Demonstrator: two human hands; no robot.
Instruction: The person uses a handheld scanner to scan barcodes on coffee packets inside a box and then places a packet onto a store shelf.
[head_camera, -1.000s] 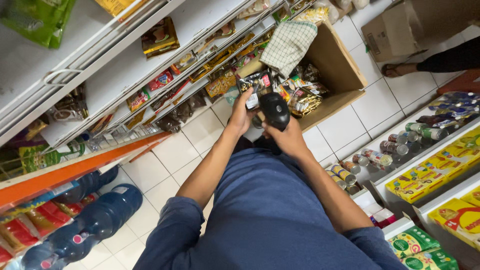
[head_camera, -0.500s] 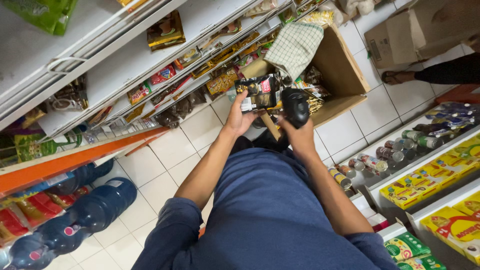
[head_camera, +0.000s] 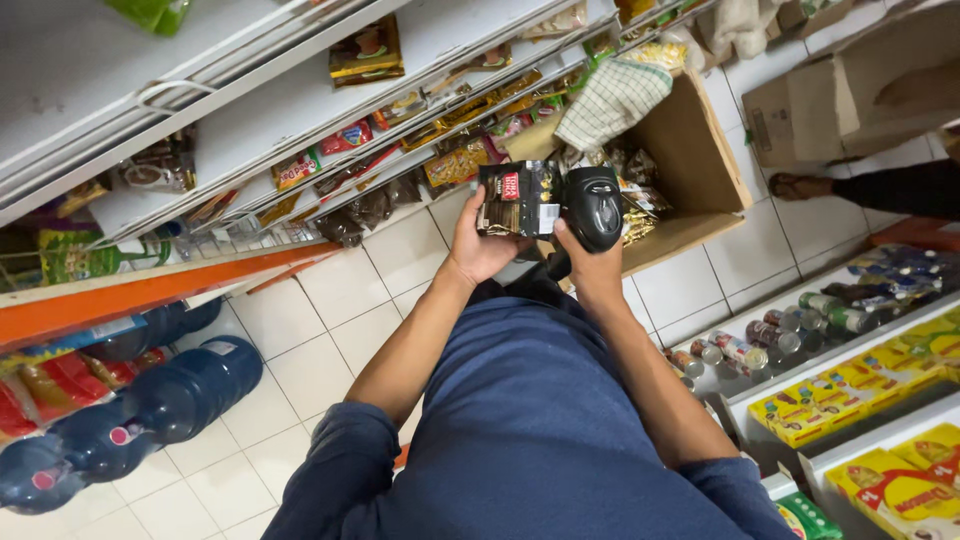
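Above an open cardboard box (head_camera: 700, 150) of sachets, left hand (head_camera: 478, 245) grips a dark packet (head_camera: 517, 199), right hand (head_camera: 590, 262) grasps a black scanner (head_camera: 594, 207).

Dark packet (head_camera: 517, 199) in left hand (head_camera: 478, 247), black scanner (head_camera: 594, 207) in right hand (head_camera: 590, 265).

Packet: a dark brown and black sachet pack (head_camera: 518, 199) with a red patch and a white label, held upright in the left hand (head_camera: 478, 245), above the tiled floor.
Scanner: a black handheld barcode scanner (head_camera: 594, 207), gripped in the right hand (head_camera: 590, 265), its head just beside the packet's right edge.
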